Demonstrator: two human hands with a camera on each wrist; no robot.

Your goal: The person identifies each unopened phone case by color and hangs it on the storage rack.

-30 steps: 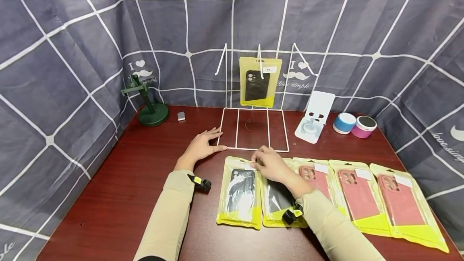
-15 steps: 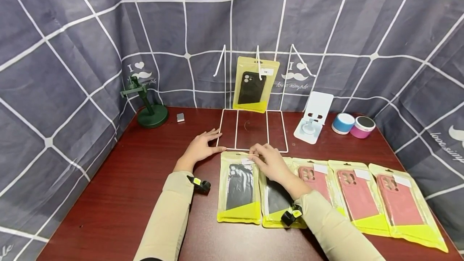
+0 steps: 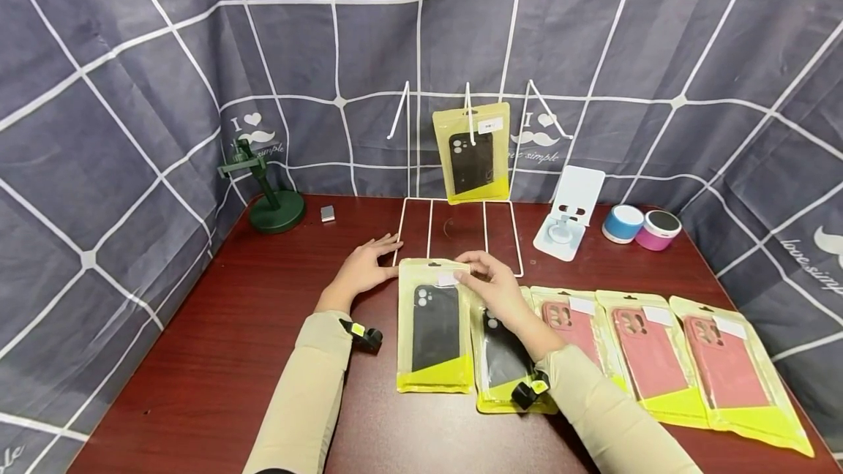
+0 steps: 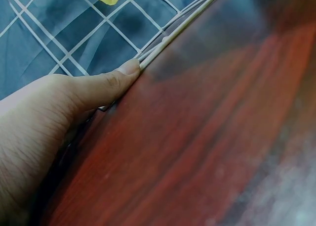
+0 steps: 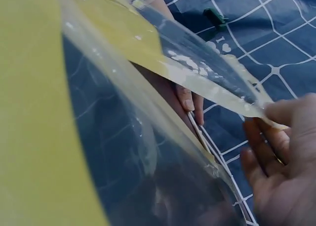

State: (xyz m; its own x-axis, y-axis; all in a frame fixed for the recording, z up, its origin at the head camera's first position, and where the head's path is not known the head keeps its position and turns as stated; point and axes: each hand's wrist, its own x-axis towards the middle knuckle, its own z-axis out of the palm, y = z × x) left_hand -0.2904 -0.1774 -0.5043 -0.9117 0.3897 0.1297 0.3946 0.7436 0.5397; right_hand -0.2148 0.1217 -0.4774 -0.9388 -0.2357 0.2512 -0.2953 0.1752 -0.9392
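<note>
My right hand (image 3: 494,287) pinches the top right corner of a bagged black phone case (image 3: 435,328), a clear pouch with a yellow lower edge. In the right wrist view that pouch (image 5: 197,70) tilts up off the table from the fingers. My left hand (image 3: 362,269) lies with fingers extended at the left side of the white wire rack's base (image 3: 429,232); its thumb (image 4: 106,85) touches the wire in the left wrist view. A second bagged black case (image 3: 503,357) lies partly under my right forearm. Another bagged black case (image 3: 473,159) hangs on the rack's middle hook.
Several bagged pink phone cases (image 3: 658,357) lie in a row at the right. Behind them stand a white phone stand (image 3: 579,196), a blue speaker (image 3: 623,224) and a pink speaker (image 3: 658,230). A green stand (image 3: 276,211) and a small grey block (image 3: 328,213) sit at back left.
My right hand has lifted the black case's pouch by its top corner and moved it slightly toward the rack. The hanging pouch swings a little. My left hand stays in place.
</note>
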